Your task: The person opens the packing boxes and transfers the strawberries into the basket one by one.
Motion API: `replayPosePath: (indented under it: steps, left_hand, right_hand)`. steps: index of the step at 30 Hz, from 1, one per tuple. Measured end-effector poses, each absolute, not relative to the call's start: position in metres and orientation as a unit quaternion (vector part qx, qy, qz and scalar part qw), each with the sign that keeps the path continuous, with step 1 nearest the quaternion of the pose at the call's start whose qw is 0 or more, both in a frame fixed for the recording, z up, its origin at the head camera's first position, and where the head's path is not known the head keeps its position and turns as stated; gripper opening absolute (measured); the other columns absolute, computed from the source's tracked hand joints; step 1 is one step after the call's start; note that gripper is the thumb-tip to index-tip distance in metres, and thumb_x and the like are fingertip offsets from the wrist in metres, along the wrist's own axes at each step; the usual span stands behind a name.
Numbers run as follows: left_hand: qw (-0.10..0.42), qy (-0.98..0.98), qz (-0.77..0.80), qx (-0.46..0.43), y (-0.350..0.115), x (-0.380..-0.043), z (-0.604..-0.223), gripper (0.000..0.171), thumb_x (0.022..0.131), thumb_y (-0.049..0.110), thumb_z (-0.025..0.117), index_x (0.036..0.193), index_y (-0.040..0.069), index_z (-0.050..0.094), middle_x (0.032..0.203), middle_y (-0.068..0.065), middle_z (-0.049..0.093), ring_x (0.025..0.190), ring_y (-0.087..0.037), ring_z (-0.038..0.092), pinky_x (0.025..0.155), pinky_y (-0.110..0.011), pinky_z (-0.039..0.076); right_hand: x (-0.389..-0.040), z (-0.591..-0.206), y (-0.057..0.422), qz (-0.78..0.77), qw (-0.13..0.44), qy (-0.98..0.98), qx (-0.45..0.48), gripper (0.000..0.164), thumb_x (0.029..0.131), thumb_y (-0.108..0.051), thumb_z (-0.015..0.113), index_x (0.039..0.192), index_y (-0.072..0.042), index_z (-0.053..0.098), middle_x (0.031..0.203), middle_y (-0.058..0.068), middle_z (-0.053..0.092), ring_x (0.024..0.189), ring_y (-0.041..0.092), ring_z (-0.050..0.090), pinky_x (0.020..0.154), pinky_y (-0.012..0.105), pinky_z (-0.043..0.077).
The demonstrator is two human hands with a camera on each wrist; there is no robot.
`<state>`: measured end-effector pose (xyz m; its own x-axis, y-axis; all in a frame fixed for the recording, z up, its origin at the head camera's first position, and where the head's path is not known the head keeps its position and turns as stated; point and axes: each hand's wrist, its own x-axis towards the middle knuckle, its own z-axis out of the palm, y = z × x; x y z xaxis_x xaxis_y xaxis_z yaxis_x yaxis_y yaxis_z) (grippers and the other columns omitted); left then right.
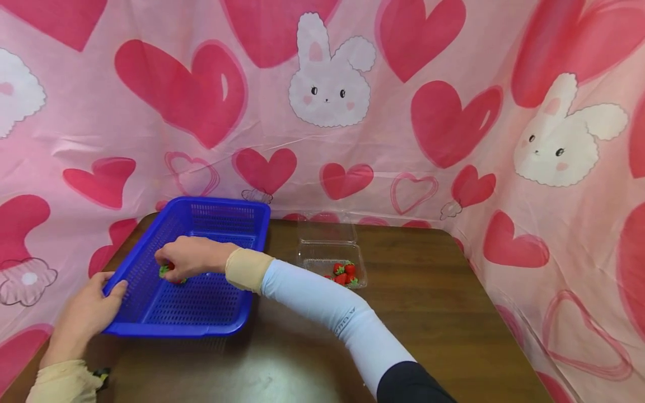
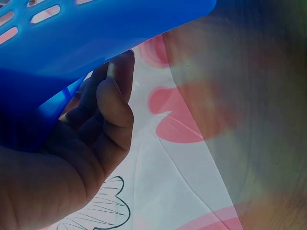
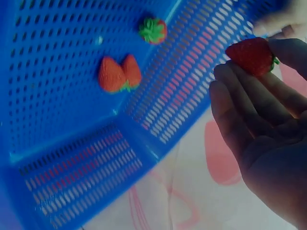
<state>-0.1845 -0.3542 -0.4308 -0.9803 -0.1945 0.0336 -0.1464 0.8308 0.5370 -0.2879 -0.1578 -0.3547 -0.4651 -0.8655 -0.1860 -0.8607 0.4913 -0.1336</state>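
Note:
A blue plastic basket (image 1: 201,330) with slotted walls stands tilted at the left of the table. My left hand (image 1: 89,308) grips its left rim, thumb on top; in the left wrist view the hand's curled fingers (image 2: 115,103) show beneath the rim. Over the inside of the basket, my right hand (image 1: 196,257) pinches a red strawberry (image 3: 252,55) between thumb and fingers, its green leaves toward the thumb. On the basket floor lie a pair of strawberries (image 3: 112,74) side by side and a single strawberry (image 3: 153,31) with its leaves up, close to one wall.
An open clear plastic box (image 1: 361,266) with several strawberries (image 1: 345,273) sits right of the basket, its lid (image 1: 327,229) folded back. The brown wooden table (image 1: 428,313) ends at a pink cloth (image 1: 378,140) with hearts and rabbits behind and beside it.

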Motion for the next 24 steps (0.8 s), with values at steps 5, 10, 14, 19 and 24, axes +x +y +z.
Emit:
replayPosePath:
  steps: [5, 10, 14, 19, 24]
  left_hand:
    - [0.055, -0.956, -0.276, 0.086, -0.354, -0.184, -0.431, 0.052, 0.102, 0.029, 0.042, 0.131, -0.015, 0.037, 0.113, -0.046, 0.052, 0.093, -0.058, 0.055, 0.075, -0.061, 0.044]
    - [0.052, -0.956, -0.275, 0.089, -0.353, -0.185, -0.43, 0.053, 0.103, 0.03, 0.042, 0.131, -0.015, 0.037, 0.113, -0.046, 0.052, 0.093, -0.058, 0.054, 0.076, -0.062, 0.044]
    - [0.045, -0.956, -0.275, 0.093, -0.352, -0.186, -0.429, 0.055, 0.103, 0.031, 0.042, 0.133, -0.014, 0.036, 0.115, -0.045, 0.051, 0.094, -0.057, 0.054, 0.077, -0.063, 0.044]
    - [0.047, -0.955, -0.277, 0.09, -0.353, -0.185, -0.43, 0.054, 0.103, 0.03, 0.042, 0.132, -0.014, 0.037, 0.114, -0.045, 0.052, 0.095, -0.058, 0.055, 0.077, -0.062, 0.044]
    - [0.046, -0.955, -0.279, 0.09, -0.355, -0.186, -0.43, 0.054, 0.103, 0.031, 0.042, 0.132, -0.014, 0.037, 0.114, -0.045, 0.052, 0.095, -0.058, 0.055, 0.076, -0.062, 0.044]
  right_hand:
    - [-0.283, -0.365, -0.173, 0.033, 0.096, 0.858, -0.503, 0.01, 0.093, -0.033, 0.063, 0.094, -0.025, 0.058, 0.088, -0.013, 0.057, 0.078, 0.002, 0.051, 0.066, 0.018, 0.041]
    - [-0.281, -0.372, -0.185, 0.06, 0.093, 0.871, -0.478, 0.008, 0.092, -0.034, 0.063, 0.094, -0.028, 0.058, 0.089, -0.015, 0.058, 0.081, 0.002, 0.053, 0.069, 0.021, 0.044]
    - [-0.28, -0.384, -0.19, 0.069, 0.108, 0.878, -0.462, 0.011, 0.091, -0.036, 0.065, 0.096, -0.029, 0.059, 0.09, -0.016, 0.059, 0.084, 0.002, 0.055, 0.073, 0.023, 0.047]
    - [-0.278, -0.398, -0.195, 0.075, 0.127, 0.879, -0.453, 0.016, 0.09, -0.038, 0.068, 0.102, -0.029, 0.061, 0.091, -0.016, 0.06, 0.088, 0.003, 0.058, 0.079, 0.023, 0.049]
    - [-0.276, -0.408, -0.201, 0.084, 0.14, 0.886, -0.433, 0.016, 0.09, -0.039, 0.068, 0.103, -0.032, 0.061, 0.092, -0.017, 0.06, 0.09, 0.002, 0.058, 0.082, 0.024, 0.05]
